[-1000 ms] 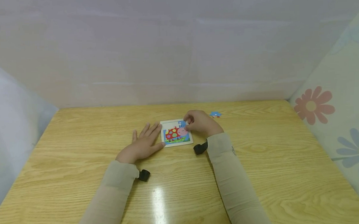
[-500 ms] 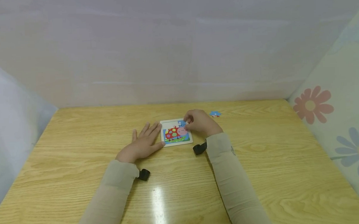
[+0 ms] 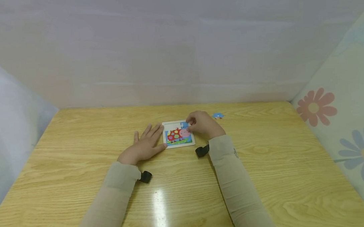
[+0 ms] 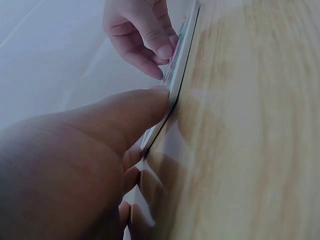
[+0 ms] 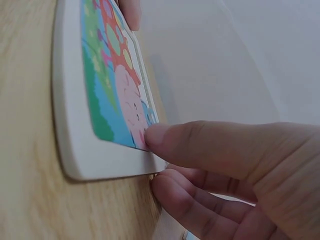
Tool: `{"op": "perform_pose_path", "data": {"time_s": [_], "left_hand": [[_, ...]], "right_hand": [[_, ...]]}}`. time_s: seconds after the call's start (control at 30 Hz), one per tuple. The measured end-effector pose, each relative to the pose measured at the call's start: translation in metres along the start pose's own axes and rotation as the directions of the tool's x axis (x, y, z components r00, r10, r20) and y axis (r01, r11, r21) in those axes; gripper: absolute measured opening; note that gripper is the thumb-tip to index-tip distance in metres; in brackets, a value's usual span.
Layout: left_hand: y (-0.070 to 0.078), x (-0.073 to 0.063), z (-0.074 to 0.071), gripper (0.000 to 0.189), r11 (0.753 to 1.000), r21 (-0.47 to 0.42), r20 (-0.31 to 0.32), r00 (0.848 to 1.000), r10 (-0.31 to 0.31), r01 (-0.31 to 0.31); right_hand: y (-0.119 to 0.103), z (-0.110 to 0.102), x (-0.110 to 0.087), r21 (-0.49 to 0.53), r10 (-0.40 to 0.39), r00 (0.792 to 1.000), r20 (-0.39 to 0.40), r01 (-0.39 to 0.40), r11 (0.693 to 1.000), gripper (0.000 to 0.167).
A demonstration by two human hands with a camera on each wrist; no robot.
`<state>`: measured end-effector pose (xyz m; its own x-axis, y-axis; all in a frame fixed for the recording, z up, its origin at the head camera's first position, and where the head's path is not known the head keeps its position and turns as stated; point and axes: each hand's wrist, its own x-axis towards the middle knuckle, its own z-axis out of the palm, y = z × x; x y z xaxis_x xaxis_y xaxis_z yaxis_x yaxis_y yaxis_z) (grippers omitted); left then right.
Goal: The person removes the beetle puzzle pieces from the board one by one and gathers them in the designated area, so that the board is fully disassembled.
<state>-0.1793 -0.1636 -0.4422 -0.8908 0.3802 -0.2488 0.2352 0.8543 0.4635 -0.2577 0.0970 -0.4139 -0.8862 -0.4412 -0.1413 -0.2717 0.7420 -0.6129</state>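
Note:
A square jigsaw puzzle in a white frame (image 3: 180, 146) lies on the table, picturing a red, spotted ladybug with a pink face. Bare white backing shows at its upper left. My left hand (image 3: 144, 146) lies with spread fingers beside it, fingertips and thumb touching the frame's left edge. At the puzzle's right side, my right hand (image 3: 204, 123) pinches a blue puzzle piece (image 3: 184, 125) at the upper right corner, thumb and index finger bent over it. In the right wrist view the thumb (image 5: 162, 137) rests on the picture by the pink face; the index fingertip is hidden.
One loose blue puzzle piece (image 3: 218, 115) lies on the wooden table (image 3: 185, 200) behind and right of the right hand. A pale wall (image 3: 180, 60) rises at the table's back edge. A flower-patterned panel (image 3: 350, 97) stands along the right side.

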Motion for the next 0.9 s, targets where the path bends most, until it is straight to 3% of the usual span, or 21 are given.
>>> {"op": "perform_pose_path", "data": {"time_s": [0.2,0.4,0.77,0.9], "left_hand": [[0.001,-0.001,0.000,0.081,1.000,-0.010,0.002,1.000,0.002,-0.002],[0.002,-0.002,-0.001,0.080,1.000,-0.011,-0.002,1.000,0.008,-0.009],[0.000,-0.005,0.002,0.080,1.000,-0.018,-0.028,1.000,-0.005,0.004],[0.000,-0.003,0.005,0.080,1.000,-0.024,-0.025,1.000,-0.003,0.002]], "right_hand": [[0.002,0.001,0.000,0.010,-0.010,1.000,-0.001,0.010,1.000,0.025],[0.004,0.001,0.002,0.021,-0.031,1.000,-0.006,0.031,0.999,0.013],[0.001,0.009,0.002,0.014,-0.013,0.999,-0.045,0.014,1.000,0.024],[0.010,0.013,0.002,0.003,-0.048,0.998,-0.051,0.049,0.999,0.027]]}}
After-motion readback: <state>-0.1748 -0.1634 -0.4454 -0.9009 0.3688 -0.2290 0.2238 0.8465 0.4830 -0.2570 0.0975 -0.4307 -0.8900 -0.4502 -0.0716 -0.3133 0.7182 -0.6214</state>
